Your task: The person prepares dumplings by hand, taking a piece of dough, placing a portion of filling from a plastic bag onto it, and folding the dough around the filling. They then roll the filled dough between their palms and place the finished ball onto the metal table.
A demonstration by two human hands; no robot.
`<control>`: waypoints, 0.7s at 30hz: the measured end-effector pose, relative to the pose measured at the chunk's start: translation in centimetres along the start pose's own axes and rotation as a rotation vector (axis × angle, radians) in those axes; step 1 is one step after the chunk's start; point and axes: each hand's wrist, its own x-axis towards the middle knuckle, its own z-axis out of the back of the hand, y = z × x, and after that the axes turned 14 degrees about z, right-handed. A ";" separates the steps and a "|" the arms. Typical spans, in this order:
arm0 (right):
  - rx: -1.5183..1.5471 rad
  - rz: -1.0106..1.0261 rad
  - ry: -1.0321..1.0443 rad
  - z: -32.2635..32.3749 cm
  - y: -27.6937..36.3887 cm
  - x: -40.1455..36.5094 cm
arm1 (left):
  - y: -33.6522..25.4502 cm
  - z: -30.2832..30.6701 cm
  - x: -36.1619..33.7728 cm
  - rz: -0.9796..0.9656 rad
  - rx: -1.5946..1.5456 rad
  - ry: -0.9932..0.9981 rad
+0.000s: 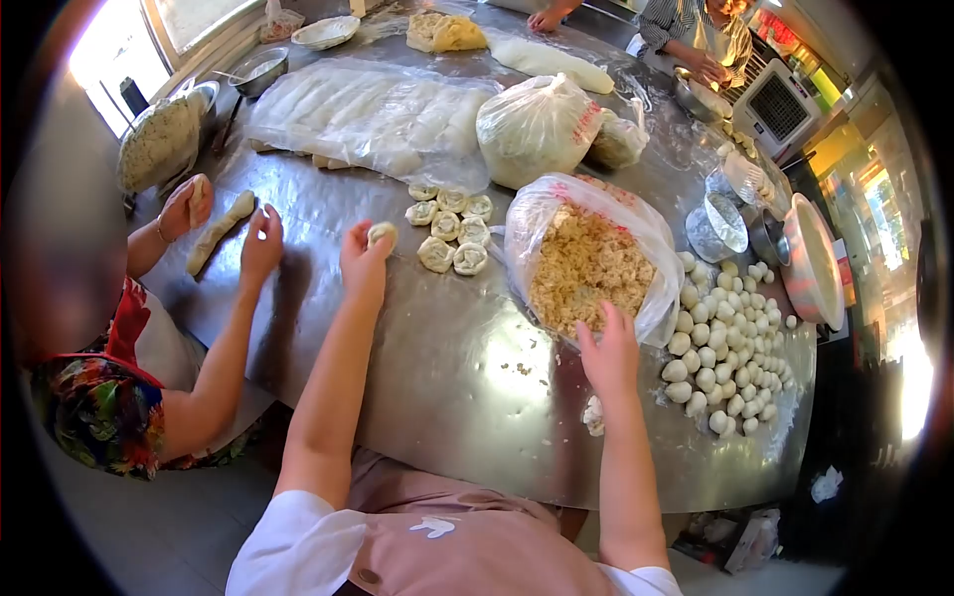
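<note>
Just ahead of our right grip (pixel 611 353), fingers loosely parted, lies the filling (pixel 584 266); our left grip (pixel 364 262) holds a dough piece (pixel 382 234), best cradled lightly, and we should scoop modestly.

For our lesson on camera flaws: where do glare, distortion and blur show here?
Head view: glare whitens part of the table, the window at upper left is washed out; head view: wide-lens curving, black corners; head view: the leftmost co-worker's head is blurred, while the filling looks fairly clear.
</note>
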 end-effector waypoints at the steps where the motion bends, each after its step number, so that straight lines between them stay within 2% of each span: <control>1: -0.067 0.040 -0.045 -0.9 -0.6 0.5 | -0.8 0.5 -2.4 0.118 -0.065 0.044; 4: -0.035 -0.078 0.238 -3.4 -2.6 1.1 | -1.1 2.4 -7.7 0.498 -0.441 0.302; 7: 0.002 -0.064 0.318 -3.0 -3.0 2.1 | -0.9 3.3 -11.3 0.678 -0.590 0.465; 10: 0.268 -0.229 0.162 -0.8 -3.0 3.1 | -1.4 1.1 -14.2 0.795 -0.689 0.519; 14: 0.534 -0.374 -0.049 0.7 -3.9 3.4 | -1.9 -2.6 -17.7 0.927 -0.507 0.679; 17: 0.441 -0.418 0.086 -0.3 -5.8 2.2 | -0.6 -4.5 -19.0 0.982 -0.382 0.827; 18: 0.665 -0.521 0.025 -0.2 -5.9 1.7 | -0.7 -4.9 -19.5 0.997 -0.369 0.876; 21: 0.967 -0.641 -0.145 0.6 -5.4 1.5 | 0.4 -5.7 -20.7 0.968 -0.323 0.795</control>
